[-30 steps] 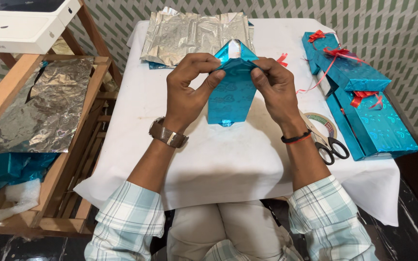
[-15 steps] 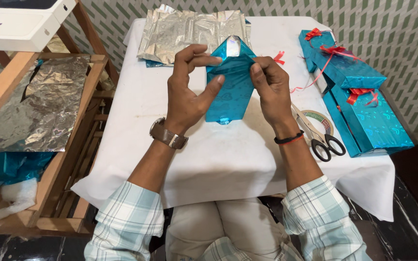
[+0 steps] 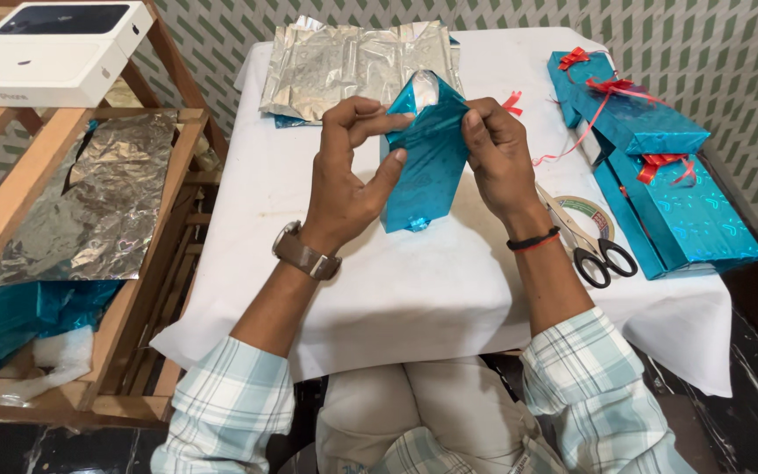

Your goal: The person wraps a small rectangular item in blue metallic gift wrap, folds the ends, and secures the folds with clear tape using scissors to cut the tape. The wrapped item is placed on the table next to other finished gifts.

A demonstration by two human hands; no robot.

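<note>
Both hands raised over the white-clothed table point(image 3: 414, 290), wrists cocked inward, holding a teal-wrapped box point(image 3: 427, 167) upright between them. Left hand point(image 3: 348, 167): fingertips curled onto the folded top flap, thumb pressed against the box's side; right hand point(image 3: 497, 154) closed on the opposite top edge. Since a second ago the left thumb has dropped lower and the box leans slightly right.

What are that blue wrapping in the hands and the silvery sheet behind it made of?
The blue wrapping, pinched by the left hand and right hand, looks like thin metallised foil paper: glossy, with shimmering printed patterns and sharp creases. Its inside shows silver at the open top fold. The silvery sheet on the table seems the same wrap lying face down: dull silver, crinkled, a blue edge peeking out beneath.
</note>
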